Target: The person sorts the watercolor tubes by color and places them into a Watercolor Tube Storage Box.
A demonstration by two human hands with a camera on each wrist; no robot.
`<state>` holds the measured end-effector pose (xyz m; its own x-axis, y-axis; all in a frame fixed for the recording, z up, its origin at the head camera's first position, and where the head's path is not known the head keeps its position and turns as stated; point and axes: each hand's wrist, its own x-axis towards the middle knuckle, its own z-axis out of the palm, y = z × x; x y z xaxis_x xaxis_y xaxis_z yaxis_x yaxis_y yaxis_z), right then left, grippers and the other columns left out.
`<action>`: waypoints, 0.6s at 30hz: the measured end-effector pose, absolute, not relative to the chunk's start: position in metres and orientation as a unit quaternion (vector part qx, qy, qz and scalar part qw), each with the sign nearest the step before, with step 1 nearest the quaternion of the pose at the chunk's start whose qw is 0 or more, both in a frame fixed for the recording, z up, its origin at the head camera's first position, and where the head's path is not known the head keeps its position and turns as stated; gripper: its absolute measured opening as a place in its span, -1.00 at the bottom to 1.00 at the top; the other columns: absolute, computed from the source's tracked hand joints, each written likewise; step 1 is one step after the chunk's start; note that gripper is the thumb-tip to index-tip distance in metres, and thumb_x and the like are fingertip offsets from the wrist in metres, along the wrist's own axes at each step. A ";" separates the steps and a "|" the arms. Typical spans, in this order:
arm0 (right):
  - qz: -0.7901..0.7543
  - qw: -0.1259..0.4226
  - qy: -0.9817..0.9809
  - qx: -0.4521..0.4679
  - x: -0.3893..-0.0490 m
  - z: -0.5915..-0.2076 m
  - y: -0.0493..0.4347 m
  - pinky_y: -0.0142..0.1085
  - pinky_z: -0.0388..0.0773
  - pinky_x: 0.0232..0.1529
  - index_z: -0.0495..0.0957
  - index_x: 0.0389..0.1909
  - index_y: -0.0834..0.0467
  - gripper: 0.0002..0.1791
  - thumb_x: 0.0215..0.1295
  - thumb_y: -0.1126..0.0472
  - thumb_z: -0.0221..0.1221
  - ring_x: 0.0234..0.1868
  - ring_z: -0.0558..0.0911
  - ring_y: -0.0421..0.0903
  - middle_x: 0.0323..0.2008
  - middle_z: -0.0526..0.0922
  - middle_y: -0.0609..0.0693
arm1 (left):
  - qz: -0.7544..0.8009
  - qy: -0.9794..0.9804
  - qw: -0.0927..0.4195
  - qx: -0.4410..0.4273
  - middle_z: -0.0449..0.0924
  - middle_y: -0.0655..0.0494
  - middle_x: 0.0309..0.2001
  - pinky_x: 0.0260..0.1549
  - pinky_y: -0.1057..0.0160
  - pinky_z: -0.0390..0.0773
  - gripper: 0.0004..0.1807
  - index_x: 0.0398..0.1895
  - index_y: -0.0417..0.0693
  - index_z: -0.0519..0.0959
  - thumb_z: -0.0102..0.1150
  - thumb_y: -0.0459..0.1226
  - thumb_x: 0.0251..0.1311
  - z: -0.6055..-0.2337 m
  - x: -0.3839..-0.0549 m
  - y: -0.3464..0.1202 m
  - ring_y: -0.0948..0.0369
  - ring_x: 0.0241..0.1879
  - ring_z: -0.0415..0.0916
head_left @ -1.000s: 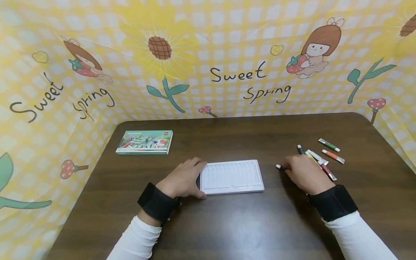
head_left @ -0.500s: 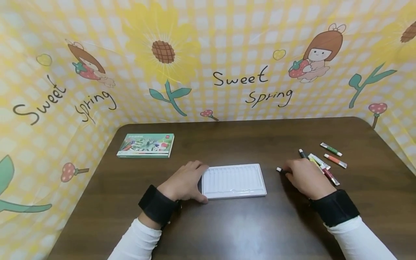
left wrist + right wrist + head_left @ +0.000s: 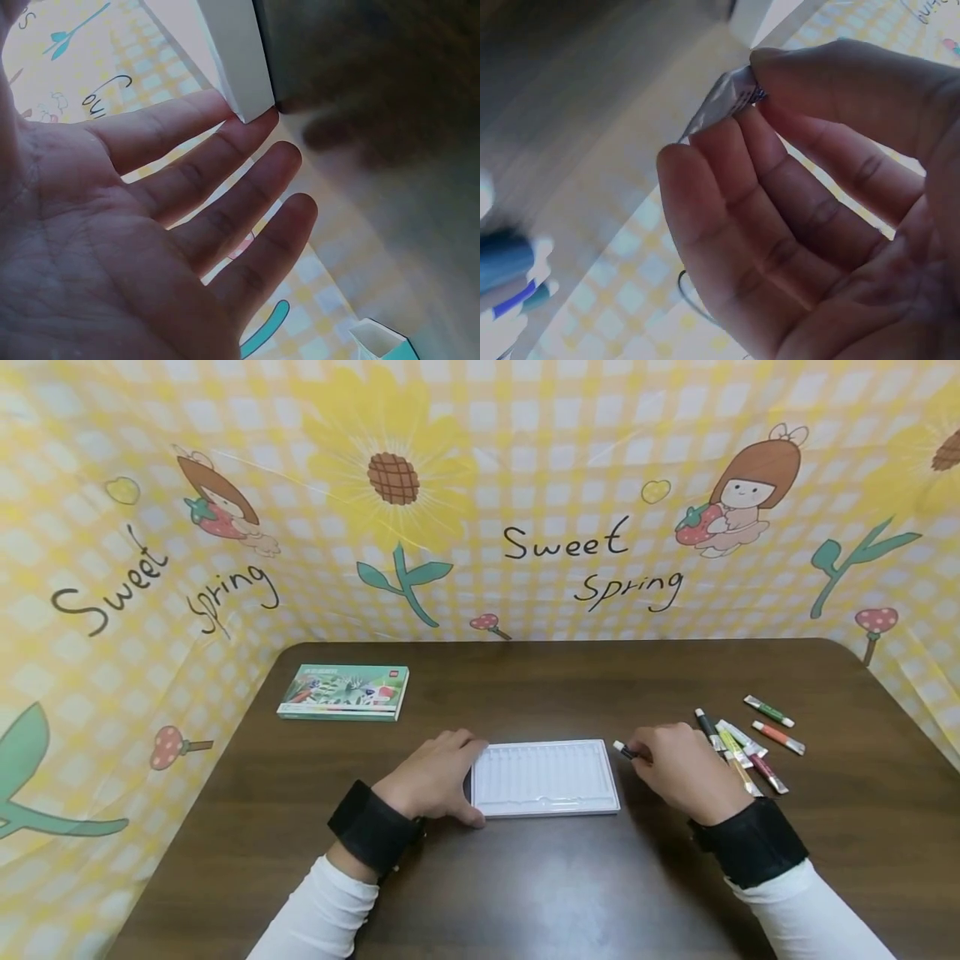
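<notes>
A white plastic tray (image 3: 547, 778) with narrow ridged slots lies mid-table. At its left end, my left hand (image 3: 435, 777) holds it, thumb at the near corner and index finger at the far one. In the left wrist view, index and middle fingertips touch the tray's white corner (image 3: 240, 67); the other fingers are spread free. Just right of the tray, my right hand (image 3: 682, 768) pinches a small paint tube (image 3: 724, 101) between thumb and fingers. Its white cap (image 3: 619, 747) points left towards the tray; the fingers hide much of the tube.
Several paint tubes lie to the right: a green one (image 3: 768, 711), an orange one (image 3: 778, 737), a dark one (image 3: 707, 727) and a maroon one (image 3: 769, 774) among them. A green illustrated box (image 3: 343, 692) rests at the back left. A patterned yellow cloth (image 3: 540, 460) rises behind the table.
My right hand has moved left from the tube pile, bringing the pinched tube closer to the tray and uncovering an ochre tube. My left hand stays on the tray. The head view shifts slightly.
</notes>
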<state>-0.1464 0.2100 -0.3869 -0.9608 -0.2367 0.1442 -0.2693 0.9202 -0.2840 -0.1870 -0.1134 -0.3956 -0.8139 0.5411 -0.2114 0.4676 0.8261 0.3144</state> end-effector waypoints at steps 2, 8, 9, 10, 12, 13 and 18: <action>0.153 0.053 -0.978 0.129 -0.147 -0.385 0.203 -0.28 0.43 -0.48 0.72 -0.40 0.18 -0.93 0.22 0.38 0.41 -0.53 0.48 -0.13 -0.53 0.60 -0.06 | 0.126 0.944 0.148 0.267 0.46 -0.11 0.42 0.43 -0.11 0.39 0.07 0.48 -0.14 0.45 0.72 0.03 -0.13 -0.396 -0.187 -0.114 -0.07 0.38 0.38; 0.157 0.055 -0.977 0.132 -0.147 -0.385 0.188 -0.27 0.44 -0.48 0.72 -0.44 0.16 -0.90 0.22 0.39 0.39 -0.54 0.47 -0.13 -0.56 0.60 -0.06 | 0.124 0.944 0.154 0.262 0.45 -0.09 0.43 0.46 -0.10 0.36 0.06 0.49 -0.11 0.44 0.72 0.03 -0.11 -0.398 -0.187 -0.114 -0.06 0.40 0.37; 0.161 0.051 -0.977 0.128 -0.146 -0.386 0.186 -0.27 0.44 -0.48 0.73 -0.44 0.16 -0.90 0.22 0.39 0.39 -0.54 0.47 -0.13 -0.56 0.60 -0.06 | 0.125 0.945 0.154 0.262 0.45 -0.09 0.43 0.46 -0.10 0.37 0.06 0.49 -0.12 0.45 0.72 0.03 -0.11 -0.398 -0.187 -0.114 -0.06 0.39 0.37; 0.163 0.047 -0.978 0.124 -0.146 -0.386 0.184 -0.28 0.44 -0.49 0.73 -0.45 0.16 -0.90 0.22 0.39 0.39 -0.55 0.47 -0.13 -0.57 0.60 -0.06 | 0.124 0.945 0.154 0.262 0.45 -0.09 0.43 0.46 -0.10 0.36 0.06 0.49 -0.12 0.45 0.72 0.04 -0.11 -0.398 -0.187 -0.114 -0.06 0.40 0.37; 0.169 0.039 -0.978 0.113 -0.146 -0.388 0.180 -0.29 0.42 -0.51 0.72 -0.46 0.16 -0.89 0.22 0.39 0.38 -0.55 0.47 -0.12 -0.58 0.59 -0.05 | 0.122 0.945 0.152 0.262 0.46 -0.09 0.42 0.46 -0.10 0.36 0.07 0.49 -0.11 0.44 0.72 0.05 -0.11 -0.398 -0.187 -0.113 -0.05 0.39 0.37; 0.171 0.037 -0.979 0.108 -0.145 -0.389 0.178 -0.29 0.41 -0.52 0.72 -0.46 0.17 -0.90 0.22 0.38 0.39 -0.56 0.47 -0.12 -0.58 0.60 -0.04 | 0.121 0.945 0.152 0.262 0.46 -0.08 0.42 0.46 -0.09 0.36 0.07 0.49 -0.11 0.44 0.72 0.05 -0.11 -0.398 -0.187 -0.113 -0.05 0.39 0.37; 0.168 0.072 -0.977 0.108 -0.144 -0.397 0.171 -0.21 0.50 -0.50 0.75 -0.38 0.22 -0.96 0.17 0.37 0.43 -0.54 0.55 -0.09 -0.54 0.69 0.03 | 0.119 0.946 0.151 0.261 0.47 -0.07 0.41 0.46 -0.09 0.35 0.07 0.50 -0.09 0.44 0.71 0.06 -0.11 -0.397 -0.187 -0.112 -0.04 0.37 0.38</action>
<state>-0.1441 0.1706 -0.3972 -0.9665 -0.1862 0.1765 -0.2344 0.9205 -0.3127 -0.1873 -0.1118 -0.3968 -0.8176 0.5304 -0.2241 0.4583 0.8351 0.3043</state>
